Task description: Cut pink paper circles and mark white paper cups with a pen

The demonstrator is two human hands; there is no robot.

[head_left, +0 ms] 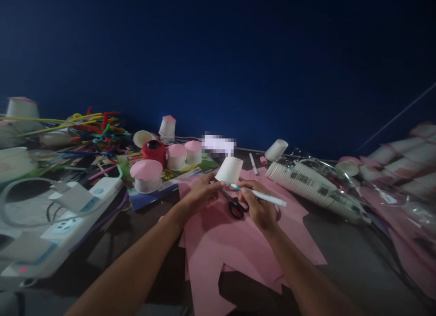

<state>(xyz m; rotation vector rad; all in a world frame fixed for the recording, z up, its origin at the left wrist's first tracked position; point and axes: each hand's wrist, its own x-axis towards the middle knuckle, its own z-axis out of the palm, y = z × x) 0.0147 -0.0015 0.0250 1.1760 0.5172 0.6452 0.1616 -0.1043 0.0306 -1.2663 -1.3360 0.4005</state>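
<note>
My left hand (204, 189) is closed on a white paper cup (230, 170), which is upside down and slightly tilted. Between the fingers of my right hand (259, 204) is a white marker (269, 198) with a blue tip end, pointing at the cup's lower rim. Below the cup, black-handled scissors (236, 209) lie on cut sheets of pink paper (211, 252). A white pen (253, 164) and a small pink cap (263, 160) rest behind my right hand.
Several cups with pink paper tops (146, 170) stand left around a red roll (154, 153). Colourful pipe cleaners (102, 127) are piled farther left, beyond a power strip (64, 225). At right lie a bagged stack of paper cups (306, 184) and a loose cup (276, 149).
</note>
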